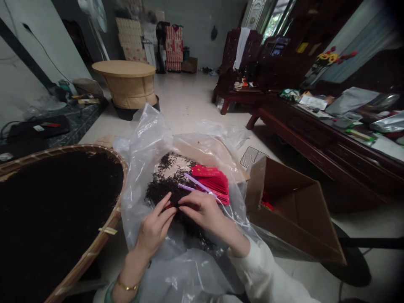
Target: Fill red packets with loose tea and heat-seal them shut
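Both hands meet over a pile of dark, twisted dried leaves (160, 189), which look like tea. My left hand (154, 227) pinches a small red packet (171, 206), mostly hidden by the fingers and leaves. Fingertips of my right hand (203, 210) close on the same packet from the other side. Just beyond the right hand lies a purple two-armed tool (200, 183) with a white cord, its arms spread apart. A fanned stack of flat red packets (213, 183) rests beside it. Clear plastic sheeting (142, 155) surrounds the pile.
At left stands a wide woven basket (121, 185) full of dark leaves. An open cardboard box (293, 219) with some red packets inside is at right. Farther off are a round wooden table (124, 69), a dark wooden cabinet (315, 147) and stacked cartons (174, 46).
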`<state>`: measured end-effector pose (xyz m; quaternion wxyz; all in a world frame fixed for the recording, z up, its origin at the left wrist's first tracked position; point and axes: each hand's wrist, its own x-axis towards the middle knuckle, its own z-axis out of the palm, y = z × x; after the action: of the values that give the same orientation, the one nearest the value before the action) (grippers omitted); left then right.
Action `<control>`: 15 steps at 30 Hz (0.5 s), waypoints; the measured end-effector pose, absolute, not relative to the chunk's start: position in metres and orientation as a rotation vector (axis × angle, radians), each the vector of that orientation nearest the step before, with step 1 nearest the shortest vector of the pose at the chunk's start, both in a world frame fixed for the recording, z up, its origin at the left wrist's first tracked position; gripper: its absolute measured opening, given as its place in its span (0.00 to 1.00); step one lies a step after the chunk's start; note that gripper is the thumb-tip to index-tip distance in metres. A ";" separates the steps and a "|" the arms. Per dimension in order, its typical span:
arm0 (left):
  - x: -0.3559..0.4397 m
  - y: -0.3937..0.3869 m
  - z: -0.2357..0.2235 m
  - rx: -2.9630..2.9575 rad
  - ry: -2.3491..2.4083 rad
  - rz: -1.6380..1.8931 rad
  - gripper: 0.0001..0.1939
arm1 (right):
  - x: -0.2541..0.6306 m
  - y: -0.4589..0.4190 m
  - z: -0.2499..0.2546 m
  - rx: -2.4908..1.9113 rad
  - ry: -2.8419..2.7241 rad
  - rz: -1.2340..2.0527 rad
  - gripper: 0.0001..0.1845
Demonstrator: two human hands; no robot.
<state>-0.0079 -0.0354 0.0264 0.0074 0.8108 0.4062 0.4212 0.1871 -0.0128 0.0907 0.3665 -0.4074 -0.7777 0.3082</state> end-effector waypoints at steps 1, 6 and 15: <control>-0.008 -0.036 0.026 2.531 1.274 1.314 0.09 | 0.184 -0.013 0.091 -1.045 -2.046 0.769 0.06; -0.008 -0.037 0.027 2.461 1.262 1.313 0.10 | 0.181 -0.013 0.088 -1.067 -2.179 0.740 0.10; -0.006 -0.038 0.031 2.417 1.212 1.309 0.08 | 0.178 -0.013 0.093 -1.092 -2.460 0.571 0.11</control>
<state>-0.0062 -0.0384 0.0309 0.0690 0.8027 0.4024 0.4347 0.1781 -0.0126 0.0927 0.1938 -0.3893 -0.8772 0.2035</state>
